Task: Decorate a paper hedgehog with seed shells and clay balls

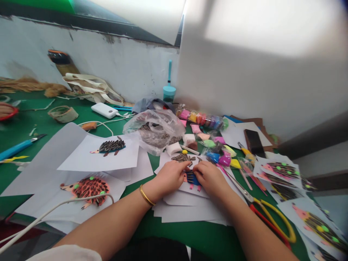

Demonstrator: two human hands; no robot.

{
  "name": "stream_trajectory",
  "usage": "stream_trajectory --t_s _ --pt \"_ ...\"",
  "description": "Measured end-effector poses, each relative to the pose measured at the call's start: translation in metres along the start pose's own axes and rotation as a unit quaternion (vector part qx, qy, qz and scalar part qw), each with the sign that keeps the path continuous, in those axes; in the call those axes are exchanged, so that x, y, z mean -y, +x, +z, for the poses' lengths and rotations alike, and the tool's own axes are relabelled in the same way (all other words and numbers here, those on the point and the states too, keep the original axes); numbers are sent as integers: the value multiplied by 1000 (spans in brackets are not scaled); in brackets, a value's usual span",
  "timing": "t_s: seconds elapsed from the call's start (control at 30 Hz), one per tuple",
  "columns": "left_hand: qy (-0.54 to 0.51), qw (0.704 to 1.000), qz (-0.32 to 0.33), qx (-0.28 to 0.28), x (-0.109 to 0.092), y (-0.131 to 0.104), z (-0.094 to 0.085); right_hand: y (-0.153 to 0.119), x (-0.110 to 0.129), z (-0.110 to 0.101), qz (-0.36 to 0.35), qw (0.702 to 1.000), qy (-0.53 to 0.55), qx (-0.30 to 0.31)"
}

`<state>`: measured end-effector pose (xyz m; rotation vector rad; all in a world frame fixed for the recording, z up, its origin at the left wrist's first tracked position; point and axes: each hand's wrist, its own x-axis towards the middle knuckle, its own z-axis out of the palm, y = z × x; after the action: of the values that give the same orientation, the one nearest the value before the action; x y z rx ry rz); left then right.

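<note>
Closely, left hand [171, 177] and right hand [208, 177] flank a blue, seed-spined clay hedgehog [193, 180]; whether either grips anything, I cannot tell.

A cream bag [94, 86] lies behind a white power bank [104, 110]

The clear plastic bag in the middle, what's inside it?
The clear plastic bag holds dark striped seeds, visible through its crumpled film. Whatever lies deeper, beneath the top seeds and folds, is covered and can't be seen.
</note>
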<state>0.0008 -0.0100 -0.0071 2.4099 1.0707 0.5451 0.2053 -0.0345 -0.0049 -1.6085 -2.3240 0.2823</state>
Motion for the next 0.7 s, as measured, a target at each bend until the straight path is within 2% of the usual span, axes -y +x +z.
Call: stream_trajectory --t_s 0.3,0.5,0.7 --pt "3 1000 4 -7 1 -1 1 -1 -1 -1 5 999 47 -8" --pt "-23 1000 7 -11 0 0 -1 -6 -11 -10 32 994 91 -59" --pt "-13 1000 8 -3 0 0 -1 -6 -14 -10 52 994 86 -32"
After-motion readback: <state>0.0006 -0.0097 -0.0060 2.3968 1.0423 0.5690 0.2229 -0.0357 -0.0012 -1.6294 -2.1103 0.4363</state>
